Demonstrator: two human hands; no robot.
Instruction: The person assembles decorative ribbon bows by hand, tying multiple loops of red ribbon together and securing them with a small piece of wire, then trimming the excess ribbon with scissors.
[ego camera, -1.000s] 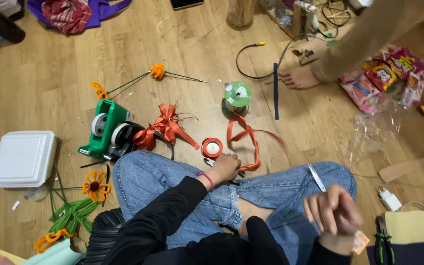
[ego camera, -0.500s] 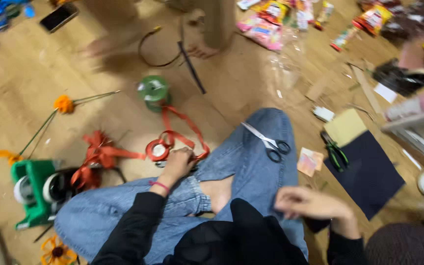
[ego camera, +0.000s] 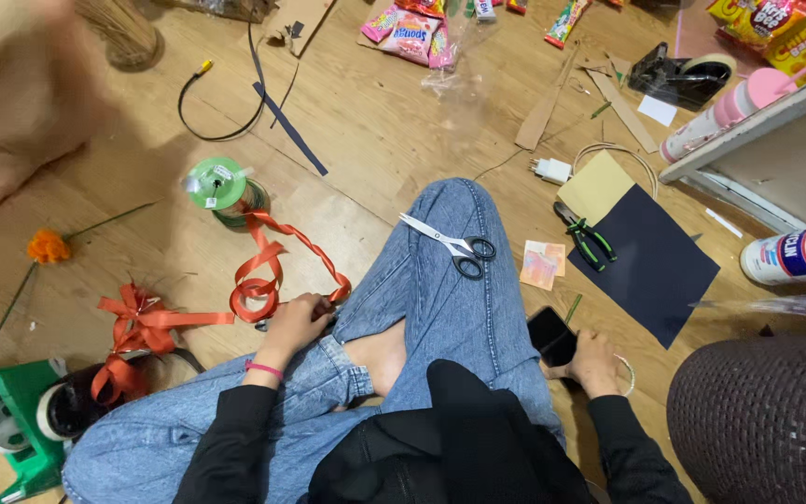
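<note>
I sit cross-legged on a wooden floor in blue jeans. My left hand (ego camera: 293, 324) rests by my left knee, fingers closed on the end of a curling red ribbon (ego camera: 268, 271) that runs up to a green ribbon spool (ego camera: 216, 183). My right hand (ego camera: 594, 362) is down beside my right thigh, gripping a black phone (ego camera: 552, 336). Black-handled scissors (ego camera: 450, 245) lie on my right knee, untouched. A red ribbon bow (ego camera: 137, 322) lies left of my left hand.
A green tape dispenser (ego camera: 11, 425) stands at lower left, an orange paper flower (ego camera: 47, 246) beyond it. Pliers (ego camera: 585, 233), dark paper (ego camera: 655, 266), a yellow card (ego camera: 597, 187), snack packets (ego camera: 412, 37), a black cable (ego camera: 221, 103) and another person's bare foot (ego camera: 6, 173) lie around. A wicker stool (ego camera: 767, 420) is at right.
The view has swung right and nearer. My right hand dropped from above my lap to the floor beside my thigh and now holds the phone. My left hand stays on the ribbon.
</note>
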